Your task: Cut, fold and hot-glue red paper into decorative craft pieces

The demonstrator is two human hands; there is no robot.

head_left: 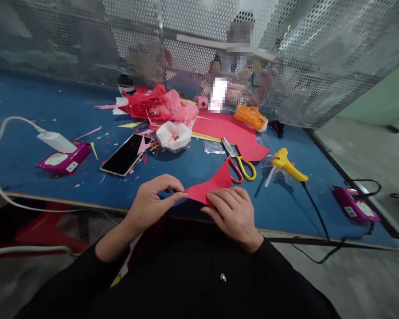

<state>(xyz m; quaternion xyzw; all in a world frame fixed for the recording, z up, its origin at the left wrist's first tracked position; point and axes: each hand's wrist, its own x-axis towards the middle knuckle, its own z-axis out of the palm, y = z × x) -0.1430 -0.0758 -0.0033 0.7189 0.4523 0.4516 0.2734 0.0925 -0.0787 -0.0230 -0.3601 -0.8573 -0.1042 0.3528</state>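
A piece of red paper with pointed corners is held near the front edge of the blue table. My left hand pinches its left tip between thumb and fingers. Along the lower right side, my right hand grips the paper, fingers on top and thumb below. Just beyond it lie scissors with one red and one yellow handle loop, blades partly open. A yellow glue gun with a glue stick lies further right.
A phone, a white bowl-like holder and scraps lie left and behind. Red sheets and an orange packet are at the back. Purple power strips sit left and right, with cables. A perforated panel borders the table.
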